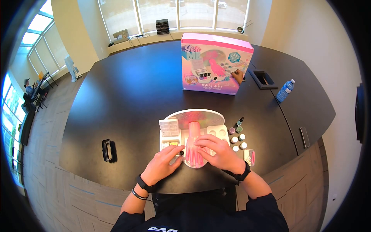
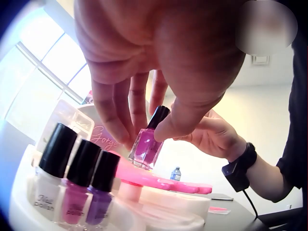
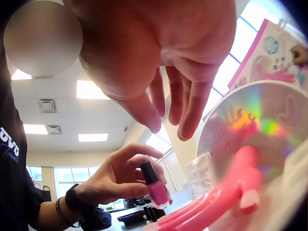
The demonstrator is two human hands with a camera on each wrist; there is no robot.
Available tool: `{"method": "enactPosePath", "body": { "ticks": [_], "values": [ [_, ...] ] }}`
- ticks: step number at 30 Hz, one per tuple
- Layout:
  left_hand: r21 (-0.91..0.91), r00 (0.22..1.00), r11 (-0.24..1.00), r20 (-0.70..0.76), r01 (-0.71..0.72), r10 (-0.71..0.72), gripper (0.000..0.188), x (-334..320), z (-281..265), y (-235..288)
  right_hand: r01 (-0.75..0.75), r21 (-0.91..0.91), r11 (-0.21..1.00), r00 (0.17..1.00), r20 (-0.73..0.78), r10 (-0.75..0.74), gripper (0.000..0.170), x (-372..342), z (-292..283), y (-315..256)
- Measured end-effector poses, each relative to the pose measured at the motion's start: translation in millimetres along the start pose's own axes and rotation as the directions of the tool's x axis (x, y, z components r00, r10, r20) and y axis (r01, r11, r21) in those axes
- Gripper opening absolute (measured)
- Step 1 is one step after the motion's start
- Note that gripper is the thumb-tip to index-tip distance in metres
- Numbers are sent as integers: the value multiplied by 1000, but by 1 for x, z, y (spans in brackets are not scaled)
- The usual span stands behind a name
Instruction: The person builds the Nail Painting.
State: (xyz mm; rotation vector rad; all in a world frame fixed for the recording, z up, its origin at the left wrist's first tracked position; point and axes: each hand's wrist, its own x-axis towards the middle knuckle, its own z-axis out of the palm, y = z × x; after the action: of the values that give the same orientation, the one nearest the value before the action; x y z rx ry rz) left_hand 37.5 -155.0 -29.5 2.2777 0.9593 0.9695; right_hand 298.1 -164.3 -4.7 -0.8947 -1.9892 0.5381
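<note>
My left hand (image 1: 164, 162) pinches a small nail polish bottle (image 2: 147, 149) with magenta polish and a black cap, tilted, between thumb and fingers. In the right wrist view the bottle (image 3: 159, 192) is beside the fingers of a pink plastic model hand (image 3: 245, 168). My right hand (image 1: 218, 152) hovers over the model hand (image 1: 194, 131) with loosely bent fingers; its palm (image 3: 163, 53) shows nothing held. The model hand lies on a white nail station (image 1: 220, 133) with a shiny rounded backboard (image 1: 208, 114). Capped white, pink and purple polish bottles (image 2: 74, 187) stand in the station's left side.
Several small jars (image 1: 234, 140) and a clear tray with pink pieces (image 1: 249, 157) sit right of the station. The nail art box (image 1: 214, 65) stands behind. Farther right are a water bottle (image 1: 285, 91) and a phone (image 1: 305, 137). A black object (image 1: 108, 150) lies left.
</note>
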Motion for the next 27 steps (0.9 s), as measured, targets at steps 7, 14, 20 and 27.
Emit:
{"method": "enactPosePath", "body": {
  "ticks": [7, 14, 20, 27],
  "values": [
    [62, 999, 998, 28, -22, 21, 30, -3, -3, -14, -27, -161, 987, 996, -88, 12, 28, -9, -35, 15],
    [96, 998, 993, 27, -65, 62, 29, -3, 3, -25, -125, -200, 972, 978, -191, 87, 24, -18, -61, 25],
    [122, 996, 991, 70, -57, 49, 28, -2, 2, -28, -121, -229, 966, 972, -226, 68, 21, -23, -72, 36],
    [163, 992, 984, 121, -66, 47, 24, -3, 3, -34, -185, -353, 917, 952, -297, 78, 22, -23, -86, 54]
  ]
}}
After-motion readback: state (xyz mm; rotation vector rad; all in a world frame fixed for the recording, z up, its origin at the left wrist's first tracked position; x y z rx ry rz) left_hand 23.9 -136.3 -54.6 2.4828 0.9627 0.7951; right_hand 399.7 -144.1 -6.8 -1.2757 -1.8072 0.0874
